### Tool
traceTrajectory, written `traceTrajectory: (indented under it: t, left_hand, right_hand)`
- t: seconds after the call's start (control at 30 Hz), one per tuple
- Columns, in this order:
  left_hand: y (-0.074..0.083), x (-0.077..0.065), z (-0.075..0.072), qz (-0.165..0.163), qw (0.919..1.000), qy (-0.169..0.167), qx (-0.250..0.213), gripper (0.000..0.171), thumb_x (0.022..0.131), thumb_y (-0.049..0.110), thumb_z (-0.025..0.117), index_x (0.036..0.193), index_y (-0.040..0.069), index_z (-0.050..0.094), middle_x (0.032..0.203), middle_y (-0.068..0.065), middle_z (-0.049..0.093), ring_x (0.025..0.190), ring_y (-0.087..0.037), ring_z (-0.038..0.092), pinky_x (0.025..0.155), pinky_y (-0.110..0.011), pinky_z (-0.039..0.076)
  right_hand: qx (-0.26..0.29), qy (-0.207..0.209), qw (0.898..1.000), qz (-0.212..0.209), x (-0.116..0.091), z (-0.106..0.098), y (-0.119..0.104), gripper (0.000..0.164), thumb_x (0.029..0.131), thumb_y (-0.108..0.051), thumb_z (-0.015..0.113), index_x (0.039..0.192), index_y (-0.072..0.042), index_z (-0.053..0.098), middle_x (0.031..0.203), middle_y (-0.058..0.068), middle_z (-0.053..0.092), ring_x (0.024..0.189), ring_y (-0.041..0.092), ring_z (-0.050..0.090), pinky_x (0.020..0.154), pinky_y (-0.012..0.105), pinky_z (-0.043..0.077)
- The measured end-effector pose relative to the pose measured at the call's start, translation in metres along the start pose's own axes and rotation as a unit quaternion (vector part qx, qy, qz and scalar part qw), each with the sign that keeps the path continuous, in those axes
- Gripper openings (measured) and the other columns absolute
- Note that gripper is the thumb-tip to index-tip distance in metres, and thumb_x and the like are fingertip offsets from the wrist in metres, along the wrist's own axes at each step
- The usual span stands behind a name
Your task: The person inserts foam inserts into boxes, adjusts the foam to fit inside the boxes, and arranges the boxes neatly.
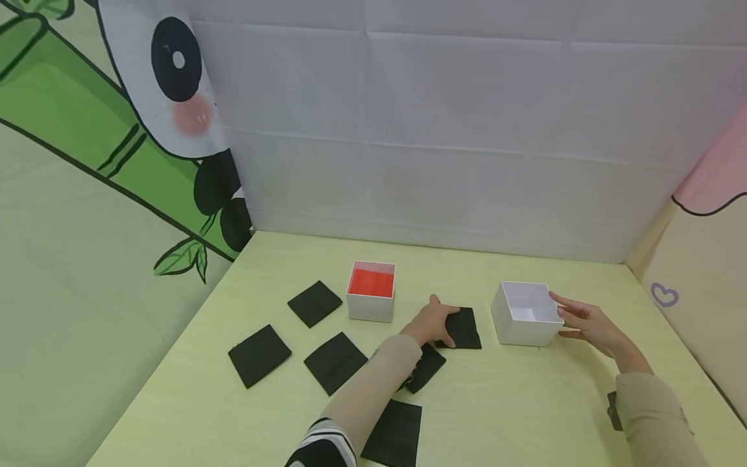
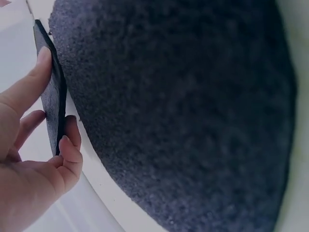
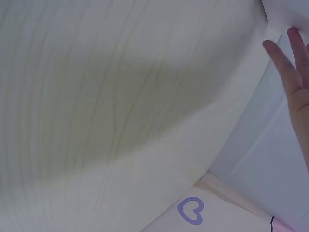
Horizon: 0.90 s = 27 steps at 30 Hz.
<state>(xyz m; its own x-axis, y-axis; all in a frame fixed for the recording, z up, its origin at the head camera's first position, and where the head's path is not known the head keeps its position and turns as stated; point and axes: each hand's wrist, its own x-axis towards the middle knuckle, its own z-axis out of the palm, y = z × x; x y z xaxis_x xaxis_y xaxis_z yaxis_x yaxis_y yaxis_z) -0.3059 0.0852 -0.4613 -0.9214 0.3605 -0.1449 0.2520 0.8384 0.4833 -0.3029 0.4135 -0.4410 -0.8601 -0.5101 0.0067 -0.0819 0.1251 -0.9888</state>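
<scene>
My left hand [image 1: 433, 322] holds a thin black square [image 1: 465, 329] at its left side, with the square lying near the middle of the table. In the left wrist view, the thumb lies along this black square [image 2: 55, 96] and the other fingers curl at its lower end. Over at the right, my right hand [image 1: 589, 325] touches the right side of a white open-topped box [image 1: 528, 332] with its fingers loosely spread. Only white inner walls and floor show inside that box. The right wrist view catches the fingers [image 3: 285, 67] against a pale wall of the box.
A second white box [image 1: 370, 309] with a red sheet or lining [image 1: 371, 283] inside stands at the back centre. Several more black squares [image 1: 259, 355] lie scattered left and in front, one partly under the left forearm. A white cloth backdrop [image 1: 438, 143] closes off the table's far edge.
</scene>
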Motion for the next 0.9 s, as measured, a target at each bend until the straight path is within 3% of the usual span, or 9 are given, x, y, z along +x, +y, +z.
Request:
traceTrajectory:
  t: [0.2,0.3,0.43,0.53,0.7,0.9]
  left_hand:
    - [-0.003,0.002,0.000,-0.001,0.9980,0.029,-0.057,0.075,0.061,0.007,0.081,0.128,0.021,0.052,0.100,-0.011,0.038,0.076,-0.017,0.046,0.057,-0.022,0.042]
    - [-0.004,0.003,-0.001,0.022,0.9952,0.052,-0.081,0.068,0.064,0.000,0.078,0.125,0.018,0.055,0.105,-0.012,0.045,0.085,-0.019,0.048,0.065,-0.021,0.043]
    - [-0.004,0.005,-0.004,0.072,0.9878,0.086,-0.108,0.058,0.071,-0.008,0.069,0.124,0.013,0.056,0.119,-0.010,0.053,0.110,-0.022,0.046,0.087,-0.024,0.040]
    - [-0.003,0.007,-0.006,0.089,0.9800,0.111,-0.140,0.054,0.075,-0.010,0.065,0.124,0.010,0.055,0.121,-0.008,0.054,0.109,-0.021,0.050,0.085,-0.024,0.042]
    - [0.000,0.008,-0.012,0.060,0.9643,0.141,-0.216,0.049,0.075,-0.008,0.066,0.120,0.008,0.058,0.108,-0.011,0.059,0.085,-0.019,0.058,0.065,-0.020,0.047]
    - [0.005,0.007,-0.017,0.017,0.9362,0.196,-0.291,0.032,0.073,-0.003,0.070,0.103,0.006,0.067,0.096,-0.008,0.062,0.073,-0.013,0.058,0.058,-0.019,0.048]
  right_hand:
    - [0.078,-0.040,0.996,-0.012,0.000,-0.001,0.002,0.045,0.096,0.000,0.034,0.137,-0.017,0.037,0.117,-0.015,0.053,0.096,0.013,0.059,0.074,0.039,0.048]
    - [0.100,-0.044,0.994,-0.011,0.000,0.000,0.003,0.045,0.095,0.001,0.034,0.136,-0.019,0.039,0.117,-0.013,0.054,0.095,0.015,0.059,0.073,0.040,0.048]
    - [0.108,-0.037,0.993,-0.009,-0.001,0.000,0.003,0.045,0.095,0.001,0.034,0.134,-0.020,0.041,0.116,-0.012,0.055,0.094,0.016,0.060,0.073,0.038,0.048]
    - [0.105,-0.028,0.994,-0.004,-0.001,0.001,0.002,0.044,0.095,0.000,0.036,0.134,-0.020,0.042,0.115,-0.013,0.055,0.093,0.016,0.060,0.072,0.037,0.048]
    - [0.100,-0.015,0.995,0.002,-0.001,0.003,0.001,0.043,0.095,-0.001,0.038,0.133,-0.020,0.043,0.113,-0.014,0.055,0.092,0.016,0.061,0.072,0.037,0.049]
    - [0.105,-0.013,0.994,-0.001,-0.002,0.005,0.000,0.043,0.095,-0.001,0.038,0.132,-0.019,0.044,0.113,-0.012,0.056,0.091,0.017,0.061,0.071,0.037,0.049]
